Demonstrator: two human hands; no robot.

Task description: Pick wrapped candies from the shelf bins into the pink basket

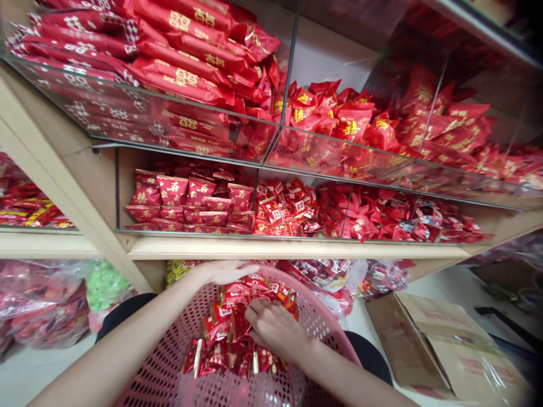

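Note:
A pink perforated plastic basket (326, 316) stands low in the middle, with red wrapped packets (218, 325) heaped inside it. Over its far rim lies my left hand (229, 272), palm down, fingers stretched out to the right and nothing seen in them. My right hand (275, 329) is down in the basket on top of the packets. Its fingers are curled among the wrappers, and their tips are partly hidden, so what they hold cannot be made out.
Ahead, wooden shelves (297, 247) carry glass-fronted bins of red packets (173, 189). Bagged goods (51, 305) lie under the shelf at the left, more bags (331, 277) behind the basket. An open cardboard box (458, 345) sits on the floor at the right.

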